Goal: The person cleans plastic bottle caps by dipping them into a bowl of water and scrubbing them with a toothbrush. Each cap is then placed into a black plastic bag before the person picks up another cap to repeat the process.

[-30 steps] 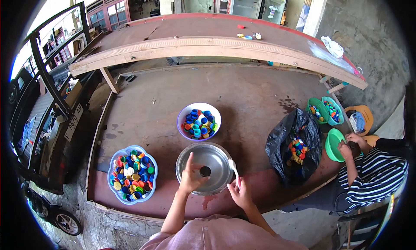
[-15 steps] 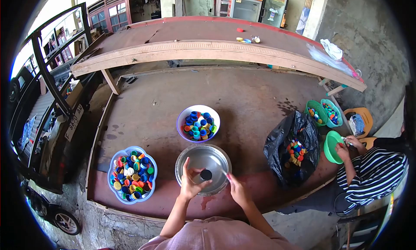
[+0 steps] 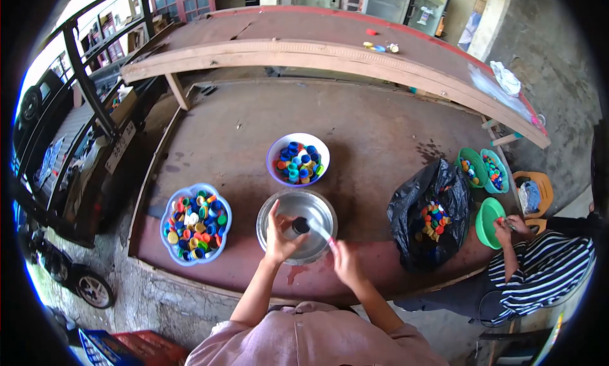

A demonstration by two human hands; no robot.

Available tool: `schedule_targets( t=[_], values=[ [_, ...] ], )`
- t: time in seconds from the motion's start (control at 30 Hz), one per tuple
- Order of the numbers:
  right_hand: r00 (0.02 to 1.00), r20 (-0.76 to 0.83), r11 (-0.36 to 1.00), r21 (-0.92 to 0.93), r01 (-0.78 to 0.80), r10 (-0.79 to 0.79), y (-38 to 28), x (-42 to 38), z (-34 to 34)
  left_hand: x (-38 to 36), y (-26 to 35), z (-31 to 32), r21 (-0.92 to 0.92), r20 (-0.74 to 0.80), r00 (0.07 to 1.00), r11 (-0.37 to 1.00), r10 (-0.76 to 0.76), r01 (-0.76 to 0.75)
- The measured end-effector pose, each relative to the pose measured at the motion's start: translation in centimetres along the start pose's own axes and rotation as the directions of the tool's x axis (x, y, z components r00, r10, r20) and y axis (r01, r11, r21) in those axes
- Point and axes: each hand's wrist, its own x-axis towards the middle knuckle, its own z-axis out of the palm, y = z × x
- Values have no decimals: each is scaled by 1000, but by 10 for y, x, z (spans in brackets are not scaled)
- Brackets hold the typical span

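Over a metal bowl (image 3: pixel 261 234), my left hand (image 3: pixel 280 238) holds a black cap (image 3: pixel 301 225) between thumb and fingers. My right hand (image 3: pixel 345 259) is closed round the pink handle of a knife (image 3: pixel 322 230), whose pale blade reaches to the cap. The inside of the metal bowl shows no caps where it is visible. Just behind it stands a white bowl with a purple rim (image 3: pixel 271 165), filled with colourful caps. To the left is a blue scalloped basin (image 3: pixel 172 237) full of mixed caps.
A black plastic bag (image 3: pixel 406 220) with caps lies to the right. Beyond it are a green basin (image 3: pixel 485 223) near another person's hands (image 3: pixel 507 231) and two small green baskets (image 3: pixel 471 165) of caps. A raised wooden shelf (image 3: pixel 317 52) spans the table's back.
The view has tilted downward, bringing crates in at the lower left. The knife blade has come against the cap, which is tilted differently in my left hand.
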Motion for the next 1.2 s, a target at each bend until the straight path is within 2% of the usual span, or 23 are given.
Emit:
schedule_targets(
  t=[0.07,0.1,0.13,0.2,0.23,0.27,0.33,0.4,0.47,0.53,0.6,0.67,0.73,0.77,0.8,0.87,0.9,0.93,1.0,1.03,1.07,1.13,1.2],
  values=[
    [994,-27,994,-5,-106,106,26,8,5,-1,-2,1,-107,-9,998,992,-67,66],
    [994,-72,996,29,-84,86,14,11,0,-1,0,1,-101,-23,997,993,-70,68],
    [993,-120,996,92,-14,25,1,9,-1,-1,3,2,-101,-32,998,994,-49,46],
    [979,-59,975,99,200,-195,-24,8,-9,-3,6,1,-95,-46,999,995,-30,25],
    [989,-6,982,113,148,-149,-10,8,-2,-4,8,1,-104,-40,999,994,-24,19],
    [999,-25,999,29,31,-30,7,11,6,-8,8,2,-115,-34,999,993,-22,18],
    [998,-31,997,57,-48,50,9,22,-7,-11,10,5,-140,-56,998,990,-39,31],
    [997,-79,997,74,19,-13,-3,17,-12,-14,13,5,-74,-38,999,997,-7,5],
    [967,40,966,66,249,-252,-10,13,-13,-16,11,4,-69,-38,998,996,-50,48],
    [987,-1,985,52,162,-162,9,26,-5,-17,10,6,-37,-5,1000,999,-26,26],
    [995,29,995,-27,101,-100,15,34,-13,-20,7,8,-96,-47,999,995,-24,20],
    [971,-53,969,64,237,-234,5,32,-15,-20,9,6,-97,-61,998,995,-29,23],
    [928,54,928,-31,372,-370,-8,26,-18,-19,14,4,-52,-67,996,997,-58,54],
    [949,67,951,63,303,-307,4,29,-8,-19,17,4,-45,-49,997,997,-58,56],
    [971,-4,970,44,240,-240,13,39,-4,-20,19,5,-40,-31,998,997,-62,61],
    [984,11,984,15,179,-179,26,47,-6,-19,17,7,-89,-67,994,993,-89,83],
    [974,-38,973,43,225,-224,18,45,-9,-17,18,5,-49,-60,997,998,-44,41],
    [962,-6,961,59,272,-272,3,41,-17,-18,20,5,-14,-53,999,1000,-3,2],
    [926,71,928,-14,372,-370,-8,34,-18,-17,23,3,-11,-54,998,999,-38,37],
    [957,102,961,72,266,-273,2,38,-12,-16,24,2,-2,-39,997,998,-63,63],
    [981,68,983,-36,183,-180,16,44,-5,-16,23,4,-6,-46,996,998,-70,70],
    [987,20,987,3,162,-162,22,51,-10,-18,22,5,-55,-79,995,997,-52,48],
    [973,-4,968,106,228,-229,7,42,-19,-18,21,6,-84,-106,993,995,-55,46]
  ],
)
